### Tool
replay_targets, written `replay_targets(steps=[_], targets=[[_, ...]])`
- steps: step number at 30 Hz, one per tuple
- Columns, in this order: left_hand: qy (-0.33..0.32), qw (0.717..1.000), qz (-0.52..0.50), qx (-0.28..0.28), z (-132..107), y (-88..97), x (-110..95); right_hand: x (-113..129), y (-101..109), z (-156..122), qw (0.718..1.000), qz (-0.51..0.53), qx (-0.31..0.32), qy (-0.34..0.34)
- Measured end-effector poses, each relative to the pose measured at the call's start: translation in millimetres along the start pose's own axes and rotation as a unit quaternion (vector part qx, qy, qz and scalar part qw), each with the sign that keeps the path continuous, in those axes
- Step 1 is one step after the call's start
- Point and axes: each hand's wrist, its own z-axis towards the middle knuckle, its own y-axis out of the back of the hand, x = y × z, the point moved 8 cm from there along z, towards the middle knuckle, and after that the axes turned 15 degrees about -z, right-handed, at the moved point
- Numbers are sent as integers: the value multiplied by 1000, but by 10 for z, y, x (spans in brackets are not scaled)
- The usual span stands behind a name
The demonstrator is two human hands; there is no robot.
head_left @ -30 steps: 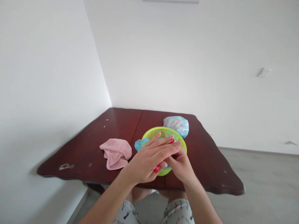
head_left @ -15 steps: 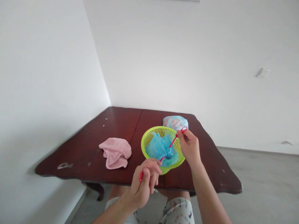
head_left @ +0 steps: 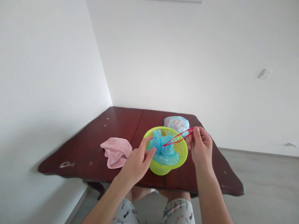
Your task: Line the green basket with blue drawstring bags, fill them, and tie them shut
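Note:
A lime-green plastic basket (head_left: 179,148) sits near the front edge of a dark red wooden table (head_left: 121,124). Inside it lies a blue plastic bag (head_left: 161,147), gathered at its neck by a red drawstring (head_left: 177,139). My right hand (head_left: 201,146) pinches the drawstring's loop at the basket's right rim, the string pulled taut. My left hand (head_left: 139,160) is at the basket's left rim, thumb and fingers closing on the bag's edge.
A crumpled pink cloth (head_left: 116,151) lies on the table left of the basket. A second pale blue bag (head_left: 177,123) with something orange inside sits behind the basket. White walls close in at left and behind. My knees show under the table's front edge.
My hands parted from above the basket, exposing the blue bag. The right hand drew the red drawstring out to the right. The left hand let its end go and moved to the bag's left edge.

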Motion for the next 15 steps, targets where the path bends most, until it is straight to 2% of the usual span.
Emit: replay_targets(steps=[2, 4, 7, 8, 10, 12, 13, 15], targets=[[41, 990, 135, 9, 104, -34, 18, 149, -31, -107, 999, 4, 26, 33], [40, 977, 207, 12, 197, -92, 2, 365, -97, -256, 992, 3, 94, 85], [-58, 973, 223, 21, 283, -229, -111, 666, -182, -520, 960, 2, 223, 171], [-101, 972, 213, 14, 290, -253, -161, 704, -182, -578, 952, -8, 244, 184], [-174, 969, 177, -11, 276, -261, -245, 638, -137, -593, 957, -64, 227, 171], [-219, 968, 124, -26, 247, -261, -290, 416, -81, -538, 962, -179, 165, 120], [-224, 970, 93, -31, 236, -263, -291, 283, -79, -521, 955, -242, 141, 98], [-212, 976, 34, -44, 219, -274, -266, 45, -163, -531, 932, -325, 135, 86]])
